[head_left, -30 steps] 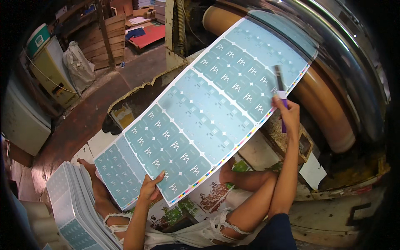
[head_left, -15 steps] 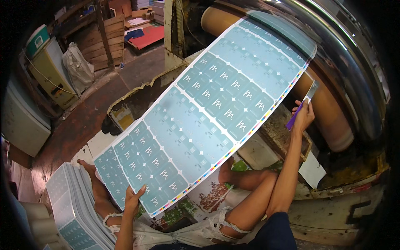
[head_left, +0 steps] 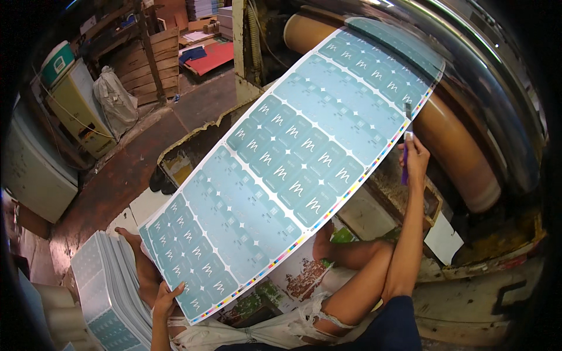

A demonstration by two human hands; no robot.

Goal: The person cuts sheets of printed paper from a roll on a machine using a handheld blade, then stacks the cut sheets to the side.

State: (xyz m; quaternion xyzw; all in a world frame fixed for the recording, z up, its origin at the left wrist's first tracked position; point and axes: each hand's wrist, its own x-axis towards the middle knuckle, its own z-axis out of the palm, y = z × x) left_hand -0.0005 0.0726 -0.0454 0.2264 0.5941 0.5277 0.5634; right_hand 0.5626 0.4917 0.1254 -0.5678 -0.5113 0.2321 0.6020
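Observation:
A long printed sheet point(head_left: 281, 158), teal and pale blue with repeated white lettering, slopes down from the chrome roller point(head_left: 468, 64) toward my lap. Its near left end is pinched between the thumb and fingers of my left hand point(head_left: 168, 297). My right hand point(head_left: 415, 159) grips a flat-bladed knife point(head_left: 405, 164) with a purple handle. The blade points up and overlaps the sheet's right edge, beside a strip of colour marks; whether it touches the paper I cannot tell. The sheet's far end curls up against the roller.
A brown roller point(head_left: 462, 158) lies below the chrome one. To my left stands a thick stack of similar sheets point(head_left: 93, 275). A ragged-edged tray point(head_left: 175, 158) runs under the sheet. Farther off are a white sack point(head_left: 115, 102) and a red board point(head_left: 213, 55).
The sheet has slid down toward me, with more print showing below the roller. My left hand has moved down and left with its end. The knife has swung left onto the sheet's edge.

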